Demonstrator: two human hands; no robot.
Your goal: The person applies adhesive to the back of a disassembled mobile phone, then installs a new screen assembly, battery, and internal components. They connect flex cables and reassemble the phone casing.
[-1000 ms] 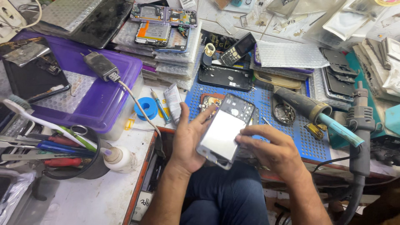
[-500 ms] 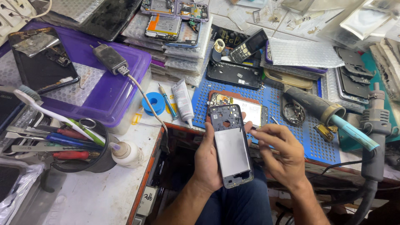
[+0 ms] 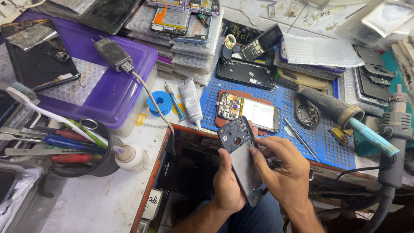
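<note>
Gripping a dark phone frame (image 3: 242,160) upright above the lap, the left hand (image 3: 227,186) cradles its lower half; the right hand (image 3: 282,170) pinches its right edge, long axis pointing toward the bench (image 3: 108,203).

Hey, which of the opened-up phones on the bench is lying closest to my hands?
The opened phone on the blue perforated mat, white battery and circuit board exposed, just above your left hand. The other opened phones lie on the stacks farther back.
</note>
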